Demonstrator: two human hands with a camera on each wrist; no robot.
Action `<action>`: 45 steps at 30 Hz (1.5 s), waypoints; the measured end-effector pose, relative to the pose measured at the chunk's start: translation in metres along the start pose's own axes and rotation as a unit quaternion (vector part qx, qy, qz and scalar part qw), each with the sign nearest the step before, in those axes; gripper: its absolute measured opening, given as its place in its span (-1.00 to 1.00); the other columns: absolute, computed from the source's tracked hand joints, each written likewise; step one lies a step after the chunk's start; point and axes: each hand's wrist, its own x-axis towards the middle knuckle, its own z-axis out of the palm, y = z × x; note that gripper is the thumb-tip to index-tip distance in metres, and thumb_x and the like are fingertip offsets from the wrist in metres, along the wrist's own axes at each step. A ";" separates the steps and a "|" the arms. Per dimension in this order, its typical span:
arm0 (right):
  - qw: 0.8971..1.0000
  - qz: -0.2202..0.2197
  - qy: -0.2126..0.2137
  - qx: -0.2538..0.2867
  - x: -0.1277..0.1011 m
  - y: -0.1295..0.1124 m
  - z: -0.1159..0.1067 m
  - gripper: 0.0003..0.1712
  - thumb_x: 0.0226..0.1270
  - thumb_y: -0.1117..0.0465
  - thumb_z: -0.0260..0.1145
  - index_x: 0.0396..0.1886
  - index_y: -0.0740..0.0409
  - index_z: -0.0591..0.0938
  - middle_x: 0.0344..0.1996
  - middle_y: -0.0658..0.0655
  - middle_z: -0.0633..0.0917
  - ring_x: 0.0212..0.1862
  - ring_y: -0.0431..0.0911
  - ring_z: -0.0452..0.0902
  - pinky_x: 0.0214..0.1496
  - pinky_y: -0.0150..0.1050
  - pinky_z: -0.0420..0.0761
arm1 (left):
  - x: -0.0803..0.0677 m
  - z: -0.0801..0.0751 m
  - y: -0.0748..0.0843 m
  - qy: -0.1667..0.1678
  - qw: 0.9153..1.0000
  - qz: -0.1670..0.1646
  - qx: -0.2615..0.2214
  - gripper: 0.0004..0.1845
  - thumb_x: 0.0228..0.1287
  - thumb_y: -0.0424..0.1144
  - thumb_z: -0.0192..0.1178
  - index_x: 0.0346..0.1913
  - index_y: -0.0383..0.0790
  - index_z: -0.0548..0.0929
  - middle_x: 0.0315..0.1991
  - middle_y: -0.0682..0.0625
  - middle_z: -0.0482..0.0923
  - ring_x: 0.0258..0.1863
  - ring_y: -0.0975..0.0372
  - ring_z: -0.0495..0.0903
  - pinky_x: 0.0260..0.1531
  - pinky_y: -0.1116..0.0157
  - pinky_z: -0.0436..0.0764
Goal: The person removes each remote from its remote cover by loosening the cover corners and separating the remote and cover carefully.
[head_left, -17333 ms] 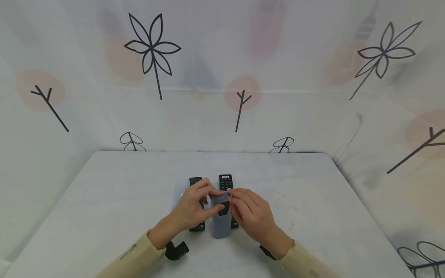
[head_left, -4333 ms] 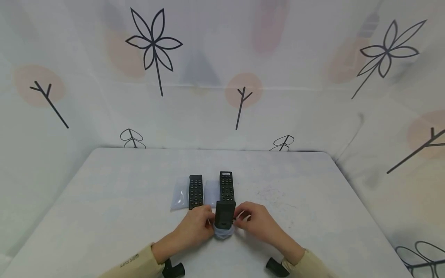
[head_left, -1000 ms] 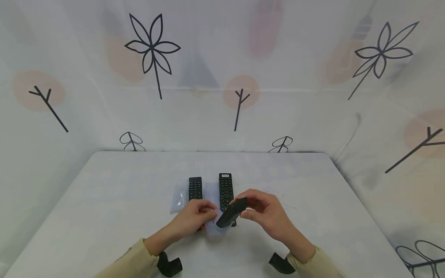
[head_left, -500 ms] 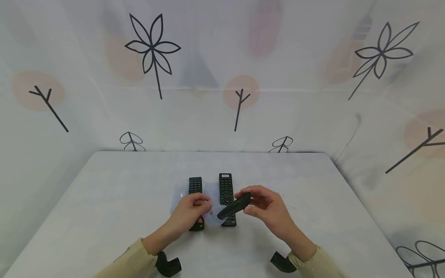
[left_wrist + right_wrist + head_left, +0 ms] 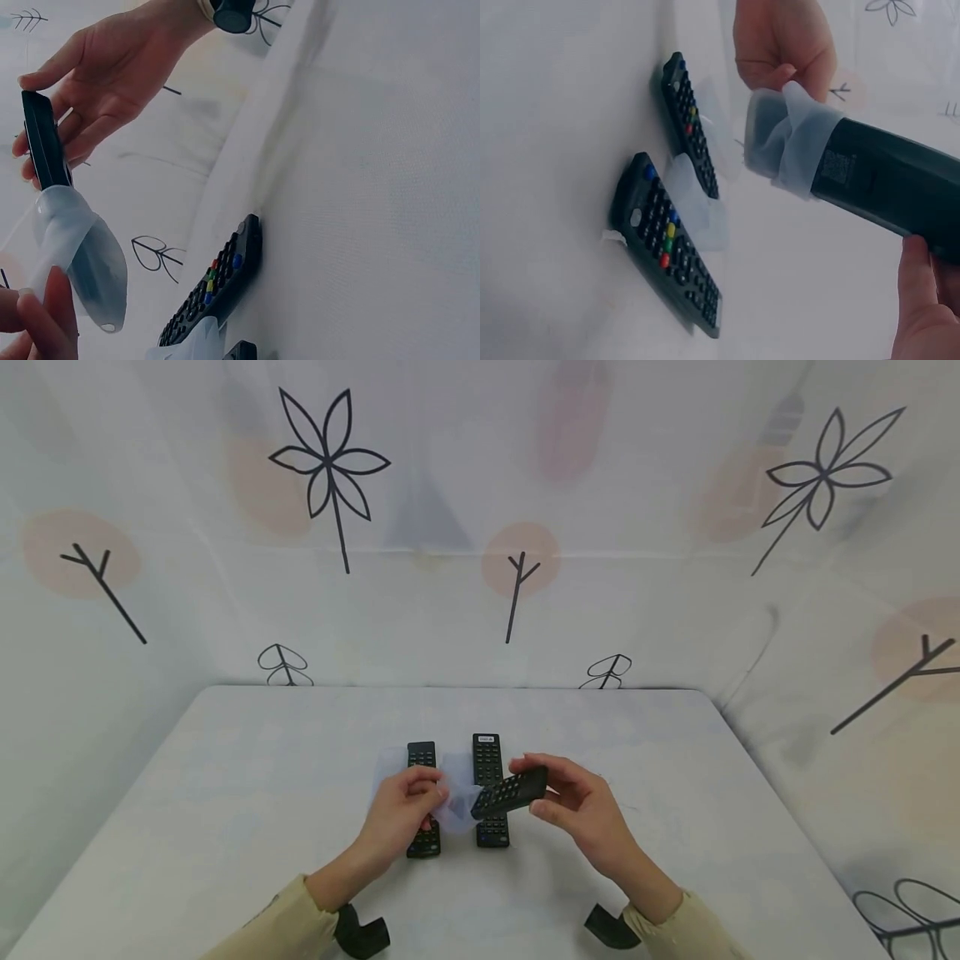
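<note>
My right hand (image 5: 581,802) grips a black remote control (image 5: 889,176) by one end, above the table and tilted. A translucent soft sleeve (image 5: 101,262) covers the other end, bunched partway along the remote. My left hand (image 5: 397,810) pinches the loose edge of this sleeve between thumb and fingers. In the right wrist view, the held remote shows its plain back with a small printed code. Two more black remotes lie side by side beneath the hands: the right one (image 5: 492,839), partly behind the held remote, and the left one (image 5: 424,843), partly behind my left hand.
Flat translucent sleeves lie by the resting remotes, one at the left (image 5: 386,768) and one between them (image 5: 453,768). Black wrist-worn devices (image 5: 363,935) sit at both cuffs. The white table (image 5: 262,752) ends at a patterned cloth backdrop.
Over seventeen seconds the sleeve goes from covering most of the remote to bunched at one end. In the last second, both hands rise slightly and the remote turns, its buttons now facing the head camera.
</note>
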 end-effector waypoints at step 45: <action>0.964 0.255 -0.070 -0.011 -0.005 0.015 -0.011 -0.46 0.50 0.15 0.23 0.36 0.30 0.44 0.06 0.42 0.52 -0.25 0.12 0.71 -0.16 -0.13 0.69 | -0.003 -0.009 0.013 0.060 0.995 0.056 -0.057 -0.78 0.40 -0.39 0.21 0.05 -0.38 0.60 -0.17 -0.16 0.66 -0.42 0.22 0.53 -0.47 0.40 0.52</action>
